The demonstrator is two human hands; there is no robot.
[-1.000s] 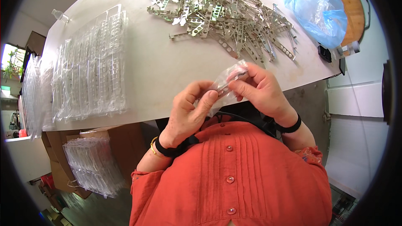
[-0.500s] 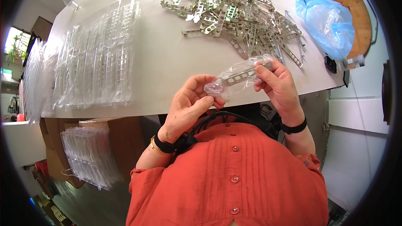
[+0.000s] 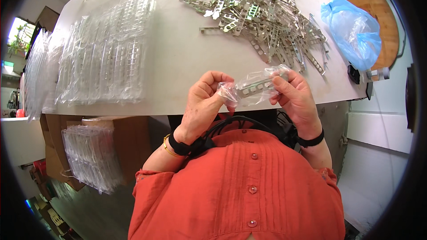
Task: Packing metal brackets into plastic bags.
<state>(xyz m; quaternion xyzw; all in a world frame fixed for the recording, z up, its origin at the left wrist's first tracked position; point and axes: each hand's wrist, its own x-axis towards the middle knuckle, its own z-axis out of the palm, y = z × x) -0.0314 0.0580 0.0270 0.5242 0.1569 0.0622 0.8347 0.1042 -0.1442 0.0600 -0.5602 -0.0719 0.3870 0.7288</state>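
Between my hands, just above the table's front edge, is a clear plastic bag (image 3: 266,99) with a flat metal bracket (image 3: 255,88) inside it, a strip with a row of holes. My left hand (image 3: 207,95) pinches the gathered left end of the bag between thumb and fingers. At the other end, my right hand (image 3: 296,95) grips the bag and the bracket's right end, thumb on top. The bracket lies slightly tilted, its right end higher. A large heap of similar metal brackets (image 3: 262,22) lies loose on the table beyond my hands.
Rows of clear plastic trays (image 3: 102,58) stand on the table (image 3: 178,62) at left. A cardboard box (image 3: 129,146) below the edge holds more clear trays (image 3: 91,155). A blue plastic bag (image 3: 353,31) lies at the right edge, near a small black object (image 3: 353,74).
My left hand has closed on the bag's left end, which hung looser before. The bracket sits deeper under the plastic now. The whole view has shifted slightly.
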